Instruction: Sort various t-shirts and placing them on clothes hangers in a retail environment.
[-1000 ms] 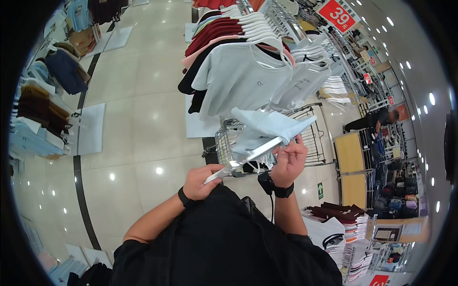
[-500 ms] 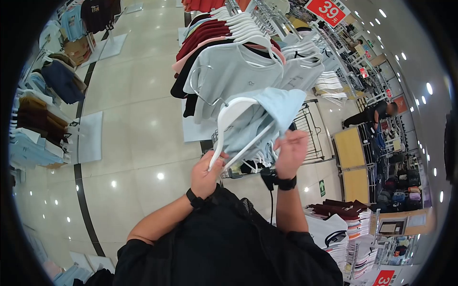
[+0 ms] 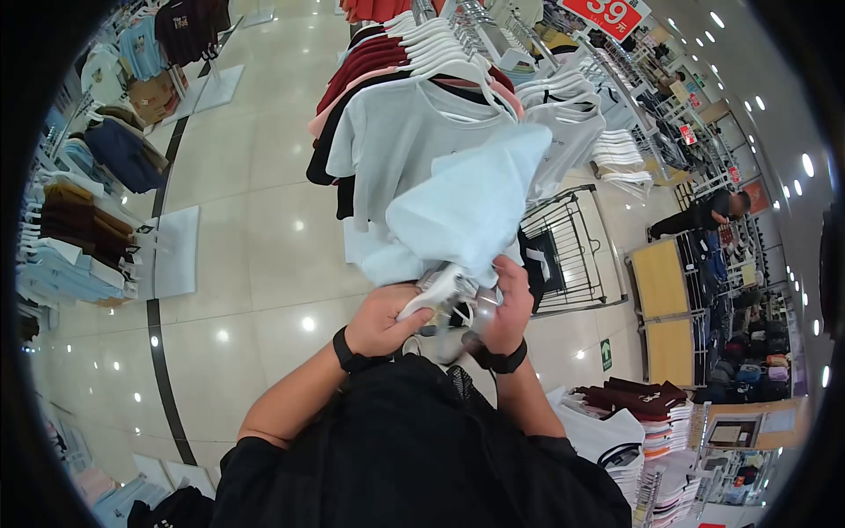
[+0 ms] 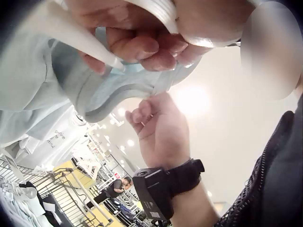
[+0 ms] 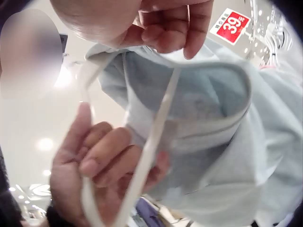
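My left hand (image 3: 385, 322) grips a white clothes hanger (image 3: 433, 295) in front of my body. In the right wrist view, the fingers curl round the bar of the hanger (image 5: 156, 127). A light blue T-shirt (image 3: 466, 207) hangs bunched beyond both hands, blurred by motion. Its neck opening faces the right wrist camera, with the hanger's bar crossing it. At the collar edge my right hand (image 3: 509, 308) pinches the fabric, as the left wrist view shows with the right hand (image 4: 163, 127) bent inward at the cloth.
A rack of hanging shirts (image 3: 422, 132) stands just ahead, behind the blue T-shirt. To its right is a wire shopping cart (image 3: 576, 238) with clothes in it. More shirts on hangers (image 3: 656, 431) are close at my right. A person (image 3: 704, 216) bends over shelves farther right.
My right hand was away from the shirt half a second ago and now holds its collar. The hanger has tipped down towards me, its hook no longer standing up, and the shirt has swung up.
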Motion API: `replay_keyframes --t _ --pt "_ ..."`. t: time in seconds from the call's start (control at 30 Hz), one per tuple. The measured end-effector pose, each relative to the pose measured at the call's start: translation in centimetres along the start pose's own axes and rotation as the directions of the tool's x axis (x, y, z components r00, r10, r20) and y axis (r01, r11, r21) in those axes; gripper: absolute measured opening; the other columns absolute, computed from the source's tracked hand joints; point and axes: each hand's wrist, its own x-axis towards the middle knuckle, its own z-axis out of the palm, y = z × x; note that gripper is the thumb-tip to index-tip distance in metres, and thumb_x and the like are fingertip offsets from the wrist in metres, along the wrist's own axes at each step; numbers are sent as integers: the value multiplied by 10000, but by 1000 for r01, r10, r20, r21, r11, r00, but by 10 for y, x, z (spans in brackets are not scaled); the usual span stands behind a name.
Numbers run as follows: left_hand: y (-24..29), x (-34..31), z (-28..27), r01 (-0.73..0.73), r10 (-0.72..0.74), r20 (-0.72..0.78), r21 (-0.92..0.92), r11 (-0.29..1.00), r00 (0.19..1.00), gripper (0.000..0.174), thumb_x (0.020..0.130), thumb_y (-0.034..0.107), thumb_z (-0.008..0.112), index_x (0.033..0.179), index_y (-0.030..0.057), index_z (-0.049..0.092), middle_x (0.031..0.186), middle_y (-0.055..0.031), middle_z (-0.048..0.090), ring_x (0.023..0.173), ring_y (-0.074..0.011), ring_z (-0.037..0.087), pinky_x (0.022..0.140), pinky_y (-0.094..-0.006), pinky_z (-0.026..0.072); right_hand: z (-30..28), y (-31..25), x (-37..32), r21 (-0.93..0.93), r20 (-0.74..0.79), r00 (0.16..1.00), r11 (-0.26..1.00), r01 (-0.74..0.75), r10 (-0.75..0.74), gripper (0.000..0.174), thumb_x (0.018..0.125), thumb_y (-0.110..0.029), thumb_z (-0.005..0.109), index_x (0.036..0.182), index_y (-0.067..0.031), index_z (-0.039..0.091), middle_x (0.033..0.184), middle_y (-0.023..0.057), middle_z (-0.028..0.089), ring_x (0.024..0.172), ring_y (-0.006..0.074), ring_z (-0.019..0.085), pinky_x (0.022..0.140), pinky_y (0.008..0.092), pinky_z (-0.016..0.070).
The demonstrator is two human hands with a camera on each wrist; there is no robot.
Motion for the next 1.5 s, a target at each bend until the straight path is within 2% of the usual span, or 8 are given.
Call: replay_keyframes --t 0.1,0.37,0.57,0.7,0.77,0.83,1.27,1.5 --pt "-10 2 13 121 -112 136 -56 991 984 273 978 210 640 800 6 605 699 -125 570 650 -292 525 638 -392 436 -30 41 22 -212 103 994 977 0 23 100 828 23 581 901 16 648 732 157 607 624 271 590 646 328 492" --pt "-47 -14 62 455 -442 113 -146 879 890 338 1039 266 568 804 30 625 627 18 523 586 -57 465 556 -278 393 -58 156 38 643 87 779 562 -521 621 302 934 -53 405 1009 47 680 776 -65 520 729 42 462 626 273 384" --pt "-55 35 116 586 -622 -163 -221 779 765 485 1077 292 448 659 54 511 572 -3 466 597 -131 470 926 -402 514 -36 148 20 413 454 771 661 -626 446 146 921 -103 509 925 8 604 708 -78 455 667 59 417 579 271 372" --pt "-73 66 133 429 -585 -352 -431 794 730 493 1089 343 431 666 92 458 543 -3 414 559 -128 406 858 -352 463 -38 126 28 224 636 718 823 -521 282 125 868 -61 610 982 -14 588 808 78 600 755 217 602 676 343 469" --pt "-79 79 126 -20 -279 -560 -469 883 780 444 1092 303 406 704 92 451 540 8 401 506 -100 353 756 -326 464 -41 138 28 -12 696 646 905 -426 313 209 830 -25 642 1035 -20 603 911 140 666 836 268 656 717 346 487" --pt "-66 90 114 -92 -251 -601 -481 872 759 421 1091 292 365 703 127 361 526 9 360 500 -126 322 843 -362 457 -35 158 22 -40 394 867 948 -316 305 205 773 -17 669 955 -31 576 895 188 595 854 403 603 728 426 490" --pt "-74 64 51 26 -295 -138 -870 491 945 207 1078 334 480 1052 133 433 808 -112 626 518 -117 508 492 -255 462 -36 98 2 195 814 527 739 -645 246 204 829 18 542 1025 4 594 888 59 612 828 153 564 817 290 473" --pt "-77 27 5 198 -384 -108 -714 672 917 228 1065 362 501 1037 140 461 831 -94 644 658 -190 689 463 -245 479 -12 45 -11 175 901 384 639 -749 203 313 787 59 543 1090 -21 524 963 -5 520 857 73 492 783 241 425"
